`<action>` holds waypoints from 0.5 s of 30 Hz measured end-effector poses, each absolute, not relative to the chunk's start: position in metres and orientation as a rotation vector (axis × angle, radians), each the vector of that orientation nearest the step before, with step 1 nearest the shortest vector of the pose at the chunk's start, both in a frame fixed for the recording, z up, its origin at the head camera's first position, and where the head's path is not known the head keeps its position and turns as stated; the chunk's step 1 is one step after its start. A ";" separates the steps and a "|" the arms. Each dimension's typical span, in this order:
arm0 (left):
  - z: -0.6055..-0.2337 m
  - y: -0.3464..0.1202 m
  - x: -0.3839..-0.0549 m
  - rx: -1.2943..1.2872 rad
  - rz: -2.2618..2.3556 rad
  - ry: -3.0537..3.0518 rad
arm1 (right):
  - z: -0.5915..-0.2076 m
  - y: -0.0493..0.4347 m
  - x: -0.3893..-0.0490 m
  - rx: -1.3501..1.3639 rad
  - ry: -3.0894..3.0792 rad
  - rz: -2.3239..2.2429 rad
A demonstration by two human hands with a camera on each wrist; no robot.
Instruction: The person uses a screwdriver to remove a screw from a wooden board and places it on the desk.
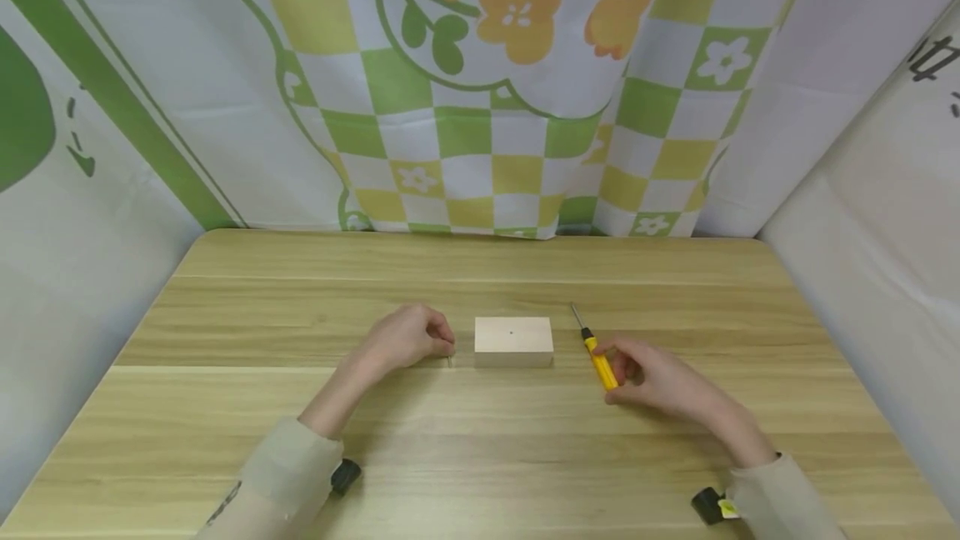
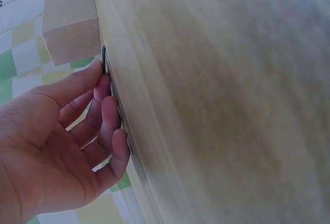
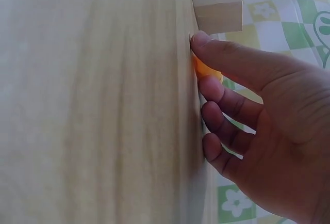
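Observation:
My left hand [image 1: 408, 336] pinches a small metal screw [image 2: 102, 56] between thumb and fingertips, low at the tabletop. The screw's threaded end sticks out past the thumb; its other end is hidden by the fingers. Just right of that hand lies a pale wooden block [image 1: 513, 335] with a small dark hole in its top face. On the block's other side, my right hand [image 1: 651, 373] has thumb and fingers around the yellow handle of a screwdriver [image 1: 602, 363]. The screwdriver's shaft points away toward the far edge. In the right wrist view, the orange-yellow handle [image 3: 207, 70] shows partly behind the thumb.
Both hands work over a wood-grain table [image 1: 480, 457]. A checked, flowered curtain [image 1: 465, 132] hangs along the table's far edge. White cloth walls [image 1: 885, 257] stand at the left and right sides.

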State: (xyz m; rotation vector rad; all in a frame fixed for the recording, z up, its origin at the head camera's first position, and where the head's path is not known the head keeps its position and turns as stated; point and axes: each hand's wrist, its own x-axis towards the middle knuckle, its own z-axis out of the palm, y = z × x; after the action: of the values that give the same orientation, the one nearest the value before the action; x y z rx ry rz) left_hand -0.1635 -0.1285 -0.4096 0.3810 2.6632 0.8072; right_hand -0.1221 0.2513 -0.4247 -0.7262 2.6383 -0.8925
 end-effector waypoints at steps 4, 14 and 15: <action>-0.408 -0.127 -0.163 0.406 0.799 2.666 | -0.425 0.252 -0.122 -0.736 2.633 -0.870; -0.407 -0.129 -0.163 0.414 0.780 2.665 | -0.422 0.251 -0.117 -0.809 2.715 -0.756; -0.406 -0.130 -0.163 0.414 0.775 2.667 | -0.421 0.251 -0.116 -0.807 2.726 -0.743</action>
State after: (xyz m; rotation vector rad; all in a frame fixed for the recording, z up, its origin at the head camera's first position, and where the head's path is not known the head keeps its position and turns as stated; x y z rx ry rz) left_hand -0.1629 -0.1295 -0.4059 0.4140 2.6672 0.7750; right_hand -0.1161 0.2510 -0.4210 -0.8067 2.7264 -0.7434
